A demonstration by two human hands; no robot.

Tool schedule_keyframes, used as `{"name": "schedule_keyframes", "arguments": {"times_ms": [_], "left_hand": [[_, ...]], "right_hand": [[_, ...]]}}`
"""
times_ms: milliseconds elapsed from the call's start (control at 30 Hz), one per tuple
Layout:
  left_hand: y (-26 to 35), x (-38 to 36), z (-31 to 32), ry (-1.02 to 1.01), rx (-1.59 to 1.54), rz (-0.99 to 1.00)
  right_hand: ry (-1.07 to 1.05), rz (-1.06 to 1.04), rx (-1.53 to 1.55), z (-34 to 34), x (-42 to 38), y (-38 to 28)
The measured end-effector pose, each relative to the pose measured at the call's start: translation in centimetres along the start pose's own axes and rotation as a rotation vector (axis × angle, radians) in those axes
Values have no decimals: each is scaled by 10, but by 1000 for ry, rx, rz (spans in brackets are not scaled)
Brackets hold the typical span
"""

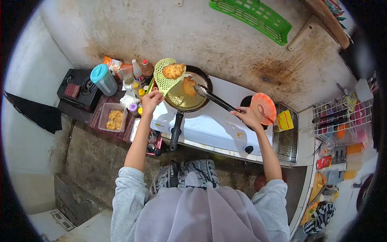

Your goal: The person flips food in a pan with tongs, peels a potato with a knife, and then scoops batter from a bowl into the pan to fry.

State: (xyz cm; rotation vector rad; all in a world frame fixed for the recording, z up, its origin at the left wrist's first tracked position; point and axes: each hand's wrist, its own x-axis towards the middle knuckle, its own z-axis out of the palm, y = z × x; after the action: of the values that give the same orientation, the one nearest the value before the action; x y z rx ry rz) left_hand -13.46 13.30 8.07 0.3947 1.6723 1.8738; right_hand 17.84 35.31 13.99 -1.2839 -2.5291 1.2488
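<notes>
My left hand [153, 101] is closed round the handle of a pale green slotted skimmer [162, 82], held over the left side of a frying pan [185, 105]. A golden fried fritter [173, 71] lies on the skimmer. In my right hand [246, 117] are black-handled tongs [217, 99], reaching leftward over the pan. Their tips grip a second browned fritter [189, 86] above the oil, close to the skimmer. The pan sits on the left burner of a white stove [201, 126], with its black handle [175, 133] pointing toward me.
An orange bowl [262, 105] stands on the stove's right side. To the left are a plastic container [105, 121] of fritters, a blue-lidded pitcher [104, 79] and several bottles. A dish rack [342, 117] is at the far right, and a green rack [254, 18] hangs on the wall.
</notes>
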Motion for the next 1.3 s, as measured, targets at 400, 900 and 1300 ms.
{"name": "schedule_keyframes", "arguments": {"times_ms": [400, 900, 1300], "left_hand": [[-32, -10, -4, 32, -49, -54], [-42, -23, 36, 8, -89, -54], [-44, -22, 31, 33, -26, -2]], "right_hand": [[138, 48, 292, 21, -42, 17], [-136, 30, 168, -1, -12, -37], [184, -178, -303, -18, -35, -66]]}}
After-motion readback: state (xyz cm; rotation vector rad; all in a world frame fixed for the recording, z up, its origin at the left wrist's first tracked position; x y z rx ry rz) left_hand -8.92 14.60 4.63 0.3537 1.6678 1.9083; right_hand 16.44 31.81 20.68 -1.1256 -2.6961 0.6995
